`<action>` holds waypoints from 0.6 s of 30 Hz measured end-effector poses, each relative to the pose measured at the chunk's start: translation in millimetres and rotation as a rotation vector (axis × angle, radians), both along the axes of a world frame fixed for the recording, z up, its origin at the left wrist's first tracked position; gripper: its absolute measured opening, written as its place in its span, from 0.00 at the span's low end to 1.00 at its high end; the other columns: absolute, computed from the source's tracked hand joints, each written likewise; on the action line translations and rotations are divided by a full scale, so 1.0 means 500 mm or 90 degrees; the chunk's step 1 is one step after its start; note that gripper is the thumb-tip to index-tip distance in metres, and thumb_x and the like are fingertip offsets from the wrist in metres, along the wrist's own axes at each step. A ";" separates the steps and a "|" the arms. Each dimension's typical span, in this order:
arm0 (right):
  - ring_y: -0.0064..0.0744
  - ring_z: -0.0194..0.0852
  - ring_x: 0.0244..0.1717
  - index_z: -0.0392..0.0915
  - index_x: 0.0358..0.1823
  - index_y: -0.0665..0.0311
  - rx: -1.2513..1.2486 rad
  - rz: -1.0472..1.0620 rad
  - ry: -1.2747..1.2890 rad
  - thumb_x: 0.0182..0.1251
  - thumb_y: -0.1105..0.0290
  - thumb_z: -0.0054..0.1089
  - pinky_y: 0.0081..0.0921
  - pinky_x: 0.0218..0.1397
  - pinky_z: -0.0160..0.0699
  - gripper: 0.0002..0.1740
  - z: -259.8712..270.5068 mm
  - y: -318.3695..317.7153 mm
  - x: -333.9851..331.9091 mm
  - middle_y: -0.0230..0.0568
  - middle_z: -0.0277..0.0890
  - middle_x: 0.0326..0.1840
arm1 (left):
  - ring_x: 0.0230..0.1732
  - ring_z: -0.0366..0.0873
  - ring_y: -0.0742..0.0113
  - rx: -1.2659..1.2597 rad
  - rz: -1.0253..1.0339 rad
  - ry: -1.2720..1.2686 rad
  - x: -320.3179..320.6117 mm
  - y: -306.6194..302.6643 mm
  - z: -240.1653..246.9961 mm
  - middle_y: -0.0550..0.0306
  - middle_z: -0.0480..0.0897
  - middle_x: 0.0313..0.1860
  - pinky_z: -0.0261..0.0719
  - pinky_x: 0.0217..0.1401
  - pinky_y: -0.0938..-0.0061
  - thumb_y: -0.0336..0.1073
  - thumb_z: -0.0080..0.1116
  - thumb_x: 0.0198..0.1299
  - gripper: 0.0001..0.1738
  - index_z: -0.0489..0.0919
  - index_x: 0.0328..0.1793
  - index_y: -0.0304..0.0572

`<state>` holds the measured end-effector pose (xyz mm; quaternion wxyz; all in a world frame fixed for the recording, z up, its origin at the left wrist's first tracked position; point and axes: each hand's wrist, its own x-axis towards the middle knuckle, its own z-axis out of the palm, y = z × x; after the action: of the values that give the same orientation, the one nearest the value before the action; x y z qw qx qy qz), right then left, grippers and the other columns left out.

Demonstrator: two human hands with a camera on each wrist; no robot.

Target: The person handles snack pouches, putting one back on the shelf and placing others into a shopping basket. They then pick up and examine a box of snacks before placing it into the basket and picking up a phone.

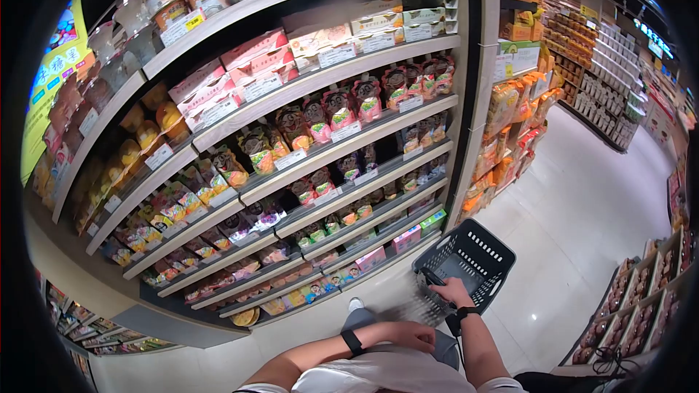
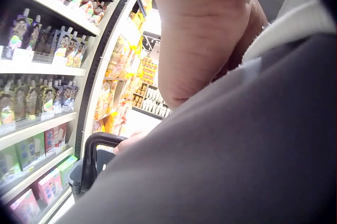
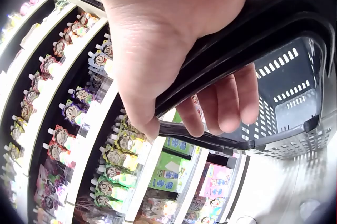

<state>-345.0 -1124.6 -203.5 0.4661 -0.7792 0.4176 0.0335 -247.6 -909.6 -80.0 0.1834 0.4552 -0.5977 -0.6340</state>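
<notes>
My right hand (image 1: 453, 291) grips the black handle (image 3: 221, 34) of a dark plastic shopping basket (image 1: 502, 251). In the right wrist view the fingers (image 3: 229, 103) curl beneath the handle, and the slotted basket walls hang below. The inside of the basket shows its bare floor. My left hand (image 1: 416, 335) rests in front of the body at the waist, fingers loosely bent, with nothing seen in it. The left wrist view shows only part of that hand (image 2: 205, 40) close up against grey clothing; its fingertips are hidden there.
A tall shelf unit (image 1: 357, 131) on the left carries spouted pouches, boxes and cups. Orange bags (image 1: 502, 120) hang past its end. A tiled aisle floor (image 1: 575, 196) runs off to the right, bordered by a divided low display (image 1: 641, 298) of packaged goods.
</notes>
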 end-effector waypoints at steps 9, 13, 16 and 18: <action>0.41 0.82 0.30 0.86 0.34 0.68 -0.016 0.018 0.003 0.53 0.43 0.70 0.34 0.40 0.79 0.30 -0.023 -0.019 0.002 0.46 0.80 0.24 | 0.41 0.78 0.72 0.008 0.026 -0.006 0.004 -0.005 0.001 0.60 0.83 0.38 0.76 0.45 0.72 0.52 0.61 0.67 0.20 0.79 0.53 0.45; 0.54 0.85 0.42 0.87 0.42 0.66 -0.006 0.028 0.034 0.52 0.40 0.67 0.39 0.52 0.81 0.33 -0.023 -0.022 0.003 0.55 0.85 0.33 | 0.41 0.78 0.71 0.014 0.028 -0.002 0.001 -0.014 -0.002 0.60 0.83 0.39 0.76 0.46 0.71 0.52 0.61 0.67 0.20 0.79 0.53 0.46; 0.27 0.77 0.16 0.85 0.27 0.70 -0.031 0.006 -0.044 0.55 0.47 0.73 0.27 0.26 0.76 0.27 -0.035 -0.026 0.002 0.37 0.76 0.14 | 0.41 0.78 0.71 0.004 0.028 -0.007 -0.001 -0.022 0.001 0.59 0.83 0.39 0.76 0.46 0.71 0.52 0.61 0.67 0.20 0.80 0.53 0.46; 0.27 0.77 0.16 0.85 0.27 0.70 -0.037 0.007 -0.051 0.55 0.48 0.73 0.27 0.26 0.76 0.26 -0.041 -0.029 0.003 0.36 0.76 0.14 | 0.41 0.78 0.70 0.003 0.022 -0.018 0.000 -0.029 -0.002 0.59 0.83 0.40 0.76 0.46 0.70 0.52 0.61 0.67 0.20 0.80 0.54 0.46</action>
<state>-343.7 -1139.3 -224.1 0.4594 -0.7955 0.3950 -0.0072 -247.7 -924.0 -81.2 0.1845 0.4747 -0.5908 -0.6258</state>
